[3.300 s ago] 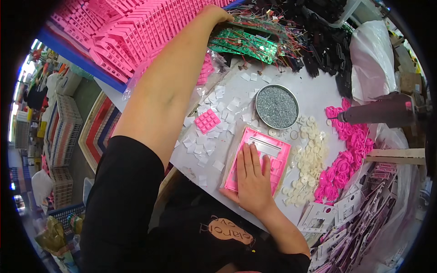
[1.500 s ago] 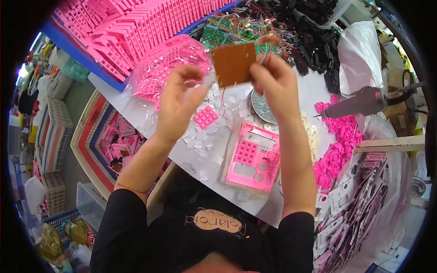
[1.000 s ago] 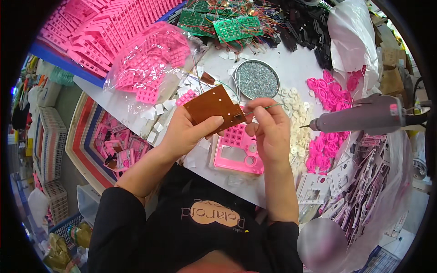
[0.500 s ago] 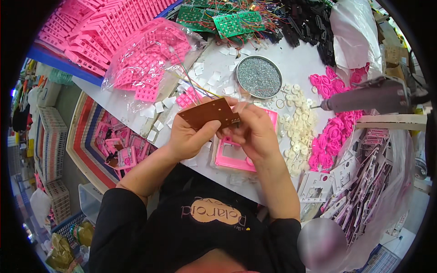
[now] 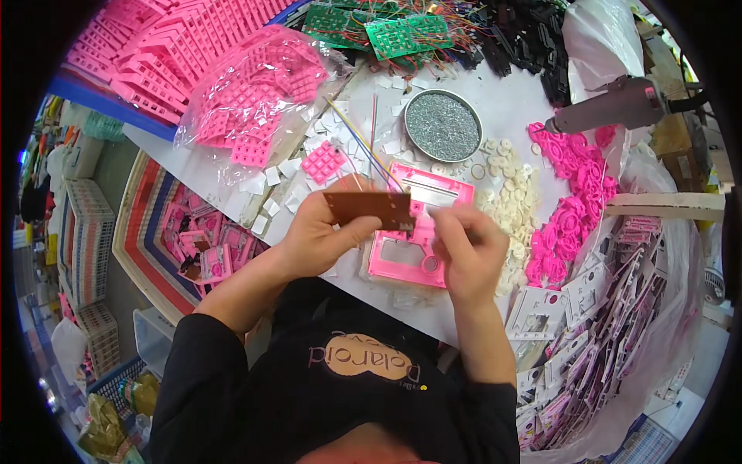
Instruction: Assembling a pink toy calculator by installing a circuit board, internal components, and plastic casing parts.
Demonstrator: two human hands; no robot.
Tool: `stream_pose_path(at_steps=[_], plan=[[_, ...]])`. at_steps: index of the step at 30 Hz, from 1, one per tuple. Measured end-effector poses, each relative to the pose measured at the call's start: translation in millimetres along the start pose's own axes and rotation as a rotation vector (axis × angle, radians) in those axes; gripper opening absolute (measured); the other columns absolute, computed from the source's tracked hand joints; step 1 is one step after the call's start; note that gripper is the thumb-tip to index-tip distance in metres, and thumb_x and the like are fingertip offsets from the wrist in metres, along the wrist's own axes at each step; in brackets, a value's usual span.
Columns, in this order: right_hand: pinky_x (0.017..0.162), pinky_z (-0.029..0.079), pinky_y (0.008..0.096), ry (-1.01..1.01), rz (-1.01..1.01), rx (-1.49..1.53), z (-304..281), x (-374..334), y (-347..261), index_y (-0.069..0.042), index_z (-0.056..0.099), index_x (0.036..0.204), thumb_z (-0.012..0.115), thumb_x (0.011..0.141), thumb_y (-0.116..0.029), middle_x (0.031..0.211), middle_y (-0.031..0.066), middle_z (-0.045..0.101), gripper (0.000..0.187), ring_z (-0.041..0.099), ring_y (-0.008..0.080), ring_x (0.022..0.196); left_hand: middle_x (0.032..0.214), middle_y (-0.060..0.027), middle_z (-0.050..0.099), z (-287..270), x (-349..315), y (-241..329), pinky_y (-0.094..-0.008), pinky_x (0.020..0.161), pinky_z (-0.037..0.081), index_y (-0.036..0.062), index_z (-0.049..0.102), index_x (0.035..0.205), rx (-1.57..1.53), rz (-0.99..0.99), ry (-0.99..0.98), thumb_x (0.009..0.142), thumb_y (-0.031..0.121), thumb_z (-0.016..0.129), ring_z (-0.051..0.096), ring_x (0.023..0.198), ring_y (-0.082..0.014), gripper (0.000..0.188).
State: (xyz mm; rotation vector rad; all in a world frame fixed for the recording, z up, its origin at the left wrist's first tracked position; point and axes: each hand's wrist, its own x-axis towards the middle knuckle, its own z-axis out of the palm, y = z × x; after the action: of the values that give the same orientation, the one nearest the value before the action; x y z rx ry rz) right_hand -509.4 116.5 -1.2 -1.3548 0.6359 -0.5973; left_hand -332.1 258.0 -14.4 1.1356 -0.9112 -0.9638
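Board (image 5: 365,209), brown, wired: gripped in left hand (image 5: 318,238), outside uncovered pink casing (image 5: 423,238); right hand (image 5: 470,254) half-curled close by, hold, if any, indiscernible.

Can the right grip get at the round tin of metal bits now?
Likely yes: the tin lies just beyond the right grip, with little but the low pink casing between. The left grip holds the brown circuit board to the left.

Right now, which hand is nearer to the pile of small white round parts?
Right. The right hand is beside the left edge of the white pile; the left hand, holding the brown board, is farther off to the left.
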Motion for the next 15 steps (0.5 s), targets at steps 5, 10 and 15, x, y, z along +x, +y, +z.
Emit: stream_pose_path(at_steps=[5, 10, 15], plan=[[0.047, 0.040, 0.0254, 0.356, 0.414, 0.484, -37, -89, 23, 0.003, 0.066, 0.101, 0.066, 0.096, -0.009, 0.064, 0.0050, 0.055, 0.013, 0.047, 0.0124, 0.051, 0.089, -0.0071, 0.072, -1, -15, -2, -0.0270, 0.066, 0.054, -0.0020, 0.064, 0.110, 0.055, -0.148, -0.041, 0.096, -0.002, 0.065, 0.067, 0.075, -0.0127, 0.014], [0.049, 0.042, 0.0266, 0.217, 0.665, -0.611, -108, -149, -2, 0.004, 0.068, 0.110, 0.071, 0.094, -0.022, 0.066, 0.0068, 0.063, 0.031, 0.057, 0.0143, 0.052, 0.091, -0.0086, 0.070, -11, -13, 1, -0.0346, 0.068, 0.053, 0.0052, 0.067, 0.103, 0.493, 0.090, -0.255, 0.087, 0.001, 0.071, 0.070, 0.080, -0.0251, 0.018], [0.086, 0.050, 0.0442, 0.076, 0.171, -1.097, -117, -127, -104, 0.002, 0.062, 0.132, 0.077, 0.083, -0.044, 0.107, 0.0211, 0.069, 0.069, 0.066, 0.0332, 0.095, 0.089, -0.0067, 0.066, 7, 1, 5, -0.0409, 0.068, 0.053, 0.0112, 0.065, 0.103, 0.559, 0.246, -0.495, 0.078, 0.003, 0.074, 0.067, 0.081, -0.0323, 0.027]])
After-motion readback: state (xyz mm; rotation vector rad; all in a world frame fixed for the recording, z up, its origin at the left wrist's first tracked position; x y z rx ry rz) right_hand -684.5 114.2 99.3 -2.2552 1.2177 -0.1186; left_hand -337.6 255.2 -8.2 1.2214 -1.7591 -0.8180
